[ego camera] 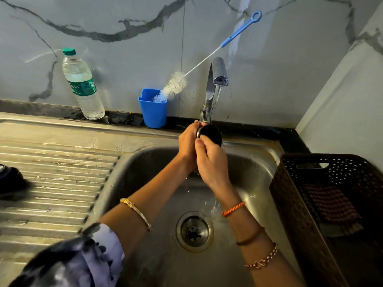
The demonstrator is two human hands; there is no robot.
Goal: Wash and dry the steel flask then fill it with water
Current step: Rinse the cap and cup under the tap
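Over the steel sink basin (145,172), the left hand (187,145) and right hand (211,162) both curl around a dark round flask with steel rim (210,134), held under water from the chrome tap (217,79). Behind stands a blue plastic cup (153,112) holding a long white bottle brush (176,84).

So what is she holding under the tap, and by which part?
A dark round piece with a steel rim, likely the flask's cap. The left hand grips its rim side; the right hand holds it from below.
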